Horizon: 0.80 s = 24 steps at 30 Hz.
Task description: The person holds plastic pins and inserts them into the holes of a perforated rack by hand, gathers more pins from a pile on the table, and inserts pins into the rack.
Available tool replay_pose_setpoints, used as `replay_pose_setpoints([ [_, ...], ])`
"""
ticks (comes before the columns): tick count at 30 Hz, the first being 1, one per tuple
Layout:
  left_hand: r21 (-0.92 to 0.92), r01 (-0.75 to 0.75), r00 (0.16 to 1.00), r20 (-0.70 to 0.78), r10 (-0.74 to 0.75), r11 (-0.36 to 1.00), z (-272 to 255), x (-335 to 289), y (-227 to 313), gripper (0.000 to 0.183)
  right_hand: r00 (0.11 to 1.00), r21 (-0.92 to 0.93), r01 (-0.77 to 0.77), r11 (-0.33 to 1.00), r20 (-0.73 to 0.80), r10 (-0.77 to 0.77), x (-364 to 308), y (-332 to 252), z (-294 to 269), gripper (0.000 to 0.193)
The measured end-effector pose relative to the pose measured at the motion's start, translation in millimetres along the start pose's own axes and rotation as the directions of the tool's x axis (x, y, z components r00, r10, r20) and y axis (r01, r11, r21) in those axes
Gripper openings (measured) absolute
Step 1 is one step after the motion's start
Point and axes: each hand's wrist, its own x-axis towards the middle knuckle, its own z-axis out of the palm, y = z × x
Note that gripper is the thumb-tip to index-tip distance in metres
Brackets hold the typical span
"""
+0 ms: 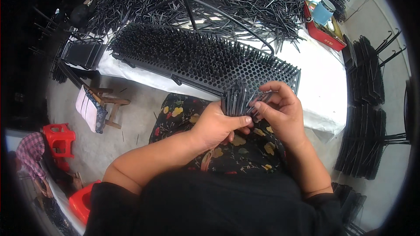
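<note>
My left hand (pixel 221 124) is closed round a bundle of thin black sticks (pixel 236 98), their ends fanning upward. From the right, my right hand (pixel 282 111) pinches a few sticks at the side of the bundle, thumb and fingers together. Just beyond both hands lies a long black perforated rack (pixel 249 72) on a white-covered table. Upright black sticks (pixel 175 52) fill most of its holes. Toward the rack's near right part, many round holes show bare. What the sticks are exactly, I cannot make out.
A large heap of loose black sticks (pixel 144 0) covers the table's far side. At the far right stands a red box (pixel 321 35) with a blue container (pixel 323 12). Black racks (pixel 367 70) hang along the right wall. Left are a wooden stool (pixel 113 109), red stools (pixel 59 140) and another person (pixel 33 153).
</note>
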Motion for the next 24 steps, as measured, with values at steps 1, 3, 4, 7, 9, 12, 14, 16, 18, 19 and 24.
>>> replay_pose_setpoints([
  [1,-0.034,-0.014,0.999,-0.034,0.013,0.999,0.6,-0.1,0.0,0.019,0.999,0.074,-0.002,0.997,-0.038,0.005,-0.7,-1.1,2.0,0.02],
  [3,-0.041,-0.032,0.999,-0.02,0.032,0.999,-2.5,1.5,-2.6,0.021,1.0,0.045,0.005,0.999,-0.007,-0.005,-0.9,3.2,-1.1,0.02],
  [4,-0.017,-0.013,1.0,-0.016,0.012,1.0,-1.6,0.9,-0.1,0.022,1.0,0.015,0.014,1.0,0.025,-0.014,-1.4,5.1,-3.1,0.019],
  [7,0.022,-0.005,0.999,-0.031,0.005,1.0,3.1,-0.6,4.5,0.022,1.0,0.067,-0.014,0.998,0.021,0.012,-2.8,8.8,-6.7,0.019],
  [9,0.046,0.022,0.997,-0.08,-0.018,0.999,1.3,0.6,4.5,0.019,0.996,0.083,0.032,0.996,-0.085,-0.025,2.0,4.8,-12.6,0.018],
  [12,0.022,0.076,0.994,-0.086,-0.074,0.997,-8.6,4.2,3.3,0.019,0.918,-0.022,0.242,0.97,-0.319,-0.237,20.3,1.4,-43.1,0.018],
  [14,-0.116,0.208,0.973,-0.079,-0.217,0.971,-12.7,9.3,1.2,0.021,0.796,-0.205,0.403,0.892,-0.403,-0.452,35.5,13.0,-63.4,0.017],
  [16,-0.17,0.245,0.965,-0.051,-0.257,0.954,-17.4,13.6,0.6,0.022,0.745,-0.292,0.437,0.851,-0.413,-0.525,43.9,20.5,-72.7,0.017],
  [18,-0.323,0.245,0.967,0.016,-0.254,0.914,-18.6,13.7,0.9,0.021,0.723,-0.294,0.471,0.831,-0.41,-0.555,47.5,25.8,-75.9,0.017],
  [19,-0.351,0.24,0.971,0.062,-0.233,0.905,-22.5,14.7,-3.0,0.027,0.726,-0.294,0.47,0.832,-0.408,-0.554,47.4,25.9,-77.6,0.017],
  [24,-0.543,0.292,0.953,0.232,-0.194,0.787,-24.6,17.8,-7.7,0.041,0.741,-0.332,0.444,0.832,-0.386,-0.549,46.7,22.0,-79.7,0.016],
])
